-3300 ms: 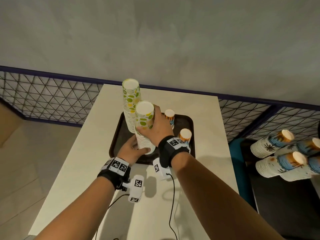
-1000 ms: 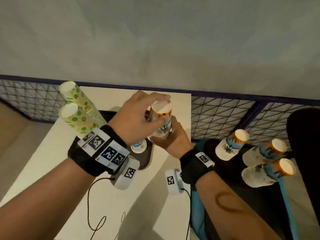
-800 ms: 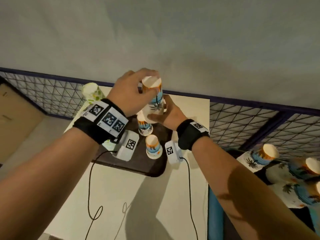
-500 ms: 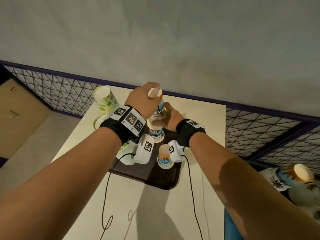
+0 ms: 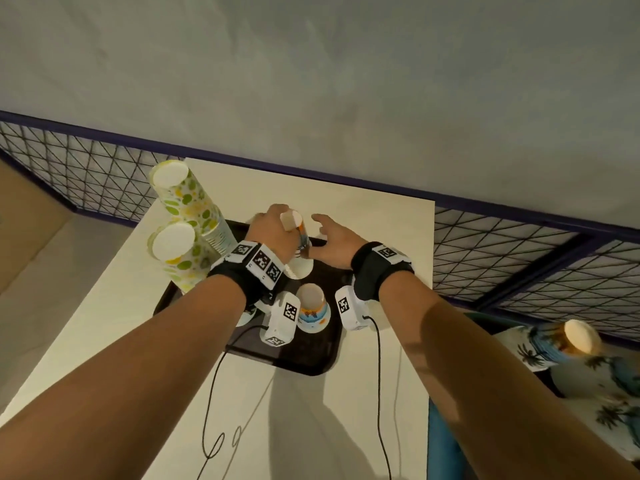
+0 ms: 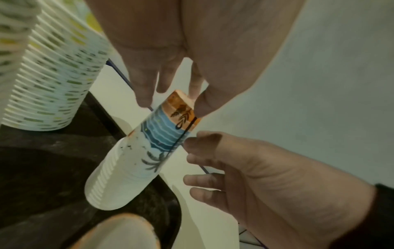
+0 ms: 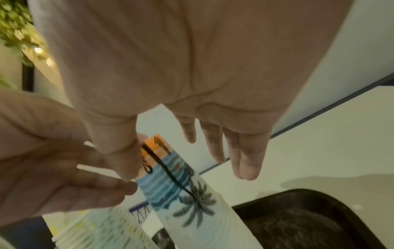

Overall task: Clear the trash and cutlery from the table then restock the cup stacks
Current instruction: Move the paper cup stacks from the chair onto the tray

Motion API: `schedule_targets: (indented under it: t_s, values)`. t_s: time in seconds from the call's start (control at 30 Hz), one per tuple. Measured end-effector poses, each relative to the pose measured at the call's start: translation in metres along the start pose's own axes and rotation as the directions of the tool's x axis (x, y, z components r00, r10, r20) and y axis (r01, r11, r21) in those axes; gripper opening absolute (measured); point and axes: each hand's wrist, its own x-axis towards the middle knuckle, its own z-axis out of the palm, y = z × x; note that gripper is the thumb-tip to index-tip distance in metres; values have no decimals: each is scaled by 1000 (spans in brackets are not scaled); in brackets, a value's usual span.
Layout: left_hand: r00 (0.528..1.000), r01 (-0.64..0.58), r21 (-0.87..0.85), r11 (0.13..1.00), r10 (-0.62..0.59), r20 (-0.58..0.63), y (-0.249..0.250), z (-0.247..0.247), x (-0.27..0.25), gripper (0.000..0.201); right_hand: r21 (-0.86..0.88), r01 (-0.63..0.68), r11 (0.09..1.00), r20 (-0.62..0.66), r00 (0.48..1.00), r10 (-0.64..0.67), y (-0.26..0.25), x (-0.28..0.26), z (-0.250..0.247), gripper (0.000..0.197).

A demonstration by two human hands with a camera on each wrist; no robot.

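A stack of palm-print cups stands upside down at the back of the dark tray. My left hand pinches its top cup from above; in the left wrist view thumb and fingers sit on the orange rim of the stack. My right hand hovers just right of the stack with fingers spread and holds nothing; the right wrist view shows its fingers straight and clear of the stack. A shorter palm-print stack stands nearer me on the tray.
Two tall green-dotted cup stacks stand at the tray's left end. More palm-print stacks lie on a dark surface low at the right. A wire mesh fence and a grey wall run behind the white table.
Both hands brought the palm-print stack in from the right and lowered it onto the tray. The right hand has since let go and spread; the left still pinches the top.
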Motion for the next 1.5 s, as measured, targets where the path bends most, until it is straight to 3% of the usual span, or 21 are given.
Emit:
schedule_targets:
  t_s: [0.07, 0.2, 0.27, 0.33, 0.4, 0.47, 0.53, 0.63, 0.77, 0.9, 1.07, 1.23, 1.37, 1.5]
  values:
    - [999, -16, -26, 1000, 15, -52, 9, 0, -13, 57, 79, 23, 997, -97, 995, -15, 6, -25, -10, 84]
    - [974, -171, -17, 985, 166, -151, 40, 1, -49, 62, 206, 117, 971, -329, 943, -44, 30, -99, -30, 70]
    - [955, -259, -44, 965, 249, -162, 59, 7, -72, 61, 196, 171, 965, -496, 867, -52, 51, -144, -40, 63]
    - [932, -340, -67, 938, 327, -157, 77, 20, -96, 60, 125, 153, 980, -670, 742, -30, 77, -188, -51, 59]
    - [908, -411, -93, 907, 398, -131, 93, 39, -120, 60, 33, -7, 999, -779, 626, 30, 106, -228, -66, 60]
    - [892, -451, -115, 885, 446, -66, 105, 63, -141, 61, -24, -203, 979, -822, 562, 96, 136, -262, -81, 64]
    - [887, -454, -131, 881, 461, 23, 111, 93, -162, 63, -87, -318, 944, -823, 556, 111, 168, -286, -92, 65]
    - [871, -422, -181, 888, 453, 189, 111, 140, -189, 65, -110, -394, 912, -767, 617, 175, 210, -295, -99, 73]
    - [826, -328, -214, 920, 389, 409, 113, 197, -217, 68, 86, -317, 945, -641, 708, 296, 247, -288, -90, 85]
    - [807, -214, -169, 962, 272, 524, 112, 246, -223, 76, 202, -176, 963, -711, 650, 268, 264, -294, -65, 73]
    - [792, -7, -202, 979, 129, 597, 104, 284, -219, 85, 222, -64, 973, -806, 549, 220, 279, -319, -24, 60]
    - [756, 106, -193, 976, 47, 652, 96, 314, -223, 93, 441, 80, 894, -821, 440, 365, 282, -344, 9, 50]
    - [756, 38, -172, 984, 84, 650, 97, 324, -229, 65, 550, 122, 826, -783, 420, 460, 286, -354, 26, 64]
    - [758, 11, -212, 977, 130, 639, 85, 328, -224, 83, 562, 153, 813, -762, 478, 436, 286, -357, 26, 56]
